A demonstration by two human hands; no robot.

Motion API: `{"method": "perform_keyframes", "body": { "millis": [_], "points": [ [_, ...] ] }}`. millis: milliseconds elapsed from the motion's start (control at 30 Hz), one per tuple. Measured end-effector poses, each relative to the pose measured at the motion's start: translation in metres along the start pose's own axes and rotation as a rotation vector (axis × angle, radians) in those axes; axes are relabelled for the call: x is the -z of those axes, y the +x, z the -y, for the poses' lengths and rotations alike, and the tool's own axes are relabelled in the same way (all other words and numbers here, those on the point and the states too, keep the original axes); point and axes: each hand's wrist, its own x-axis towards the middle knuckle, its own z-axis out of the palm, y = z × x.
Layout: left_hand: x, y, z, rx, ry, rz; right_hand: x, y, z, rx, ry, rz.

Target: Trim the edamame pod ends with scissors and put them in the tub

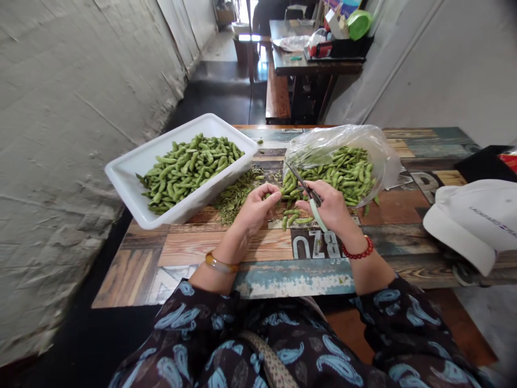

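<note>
My left hand [260, 205] is closed in a pinch, with a bit of green soybean pod showing at its fingers; most of that pod is hidden. Scissors [310, 194] with dark blades and a pale green handle are in my right hand [329, 207], blades pointing up and to the left. Between and beyond my hands, loose pods [294, 218] lie on the table. To the right, a clear plastic bag [388, 156] lies open with many pods [343, 172] spilling out. At left, a white tub [125, 167] holds a heap of pods [194, 167].
Small green trimmings [234, 199] are piled beside the tub on the patchwork wooden table [202, 242]. A white cap [476, 215] rests at the right. Farther off stand another table [291, 62] with a loaded black tray and a wooden bench [278, 97]. Walls flank both sides.
</note>
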Motion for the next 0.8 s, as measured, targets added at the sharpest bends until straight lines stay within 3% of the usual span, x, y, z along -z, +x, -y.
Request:
{"method": "perform_keyframes", "body": {
  "millis": [167,433,800],
  "points": [
    [0.001,0.001,0.0,0.008,-0.145,0.029,-0.002,-0.001,0.002,0.052,0.022,0.079],
    [-0.001,0.001,0.005,-0.052,-0.04,0.002,-0.003,-0.003,0.009,0.073,0.078,0.21],
    [-0.001,0.001,0.007,-0.075,0.004,0.025,-0.005,-0.004,0.013,0.068,0.134,0.218]
  ]
}}
